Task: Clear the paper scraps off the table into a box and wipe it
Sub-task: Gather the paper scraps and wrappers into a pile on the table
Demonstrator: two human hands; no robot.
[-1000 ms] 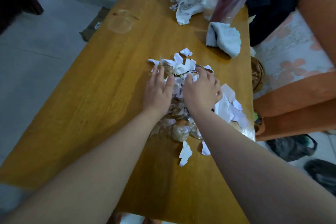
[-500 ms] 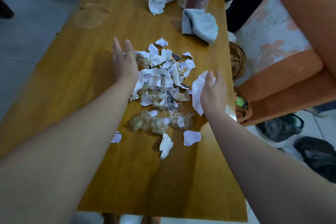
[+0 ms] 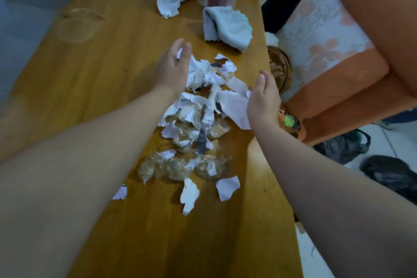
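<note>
A: So where does the pile of paper scraps [image 3: 209, 88] lie?

B: On the tabletop [image 3: 108, 70], toward its right edge, roughly midway along its length. It sits between the two hands. The left hand [image 3: 172, 66] stands on edge against the pile's left flank, and the right hand [image 3: 262, 97] stands on edge at its right flank, touching a large white piece.

A: Is either grip closed on anything?

B: No. Both are released, palms turned inward toward each other, fingers extended. Nothing is grasped.

A: Which way does the pile run?

B: Its long axis follows the tabletop's length, from the hands toward the near edge. Crumpled clear wrappers [image 3: 180, 165] and a few loose torn pieces [image 3: 189, 195] trail closer to the near edge, outside the hands' reach for now.

A: And the wiping?

B: A pale cloth [image 3: 228, 27] waits near the far right edge, apparently untouched. No box is in view.
</note>
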